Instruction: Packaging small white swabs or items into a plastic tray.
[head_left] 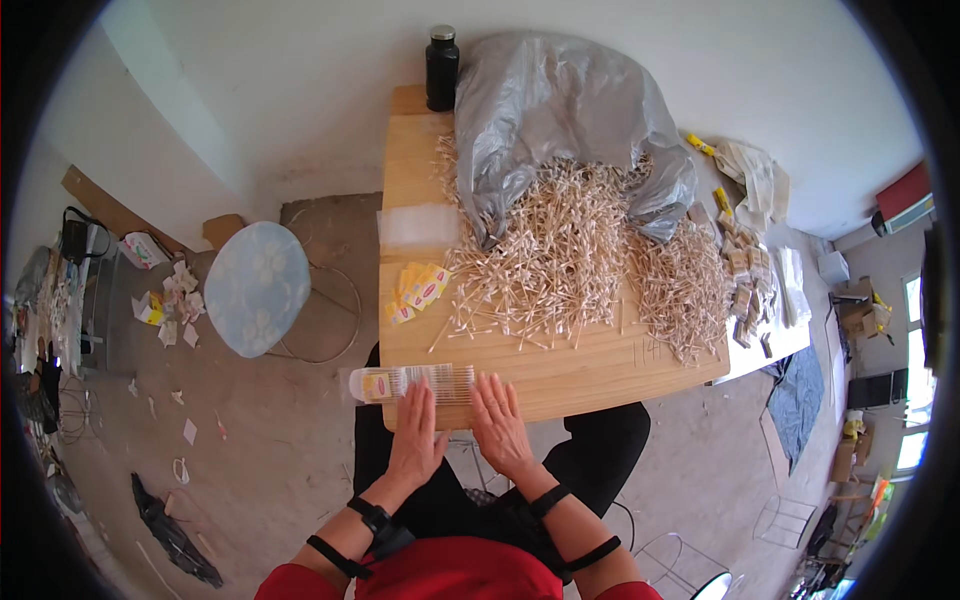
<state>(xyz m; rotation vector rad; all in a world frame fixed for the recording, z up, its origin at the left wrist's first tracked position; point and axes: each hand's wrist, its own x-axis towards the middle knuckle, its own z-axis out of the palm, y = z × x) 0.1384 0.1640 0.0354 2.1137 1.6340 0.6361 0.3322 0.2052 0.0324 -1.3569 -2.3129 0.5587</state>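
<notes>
At the table's near edge lies a see-through packet (372, 386) with a yellow-and-white card at its left end. A flat row of cotton swabs (455, 385) sits in or against its right part; I cannot tell how many are inside. My left hand (416, 425) rests on the packet with fingers stretched flat. At the row's right end, my right hand (500, 420) lies with its fingers straight, its edge touching or close to the swab tips. Neither hand grips anything. Beyond them spreads a big heap of loose cotton swabs (560, 260).
A grey plastic bag (560, 95) spills the heap across the wooden table (560, 390). Yellow cards (422, 287) and a stack of see-through sleeves (418, 226) lie left of it. A black bottle (441, 68) stands behind. Swab bundles (750, 275) lie right; a stool (258, 290) stands left.
</notes>
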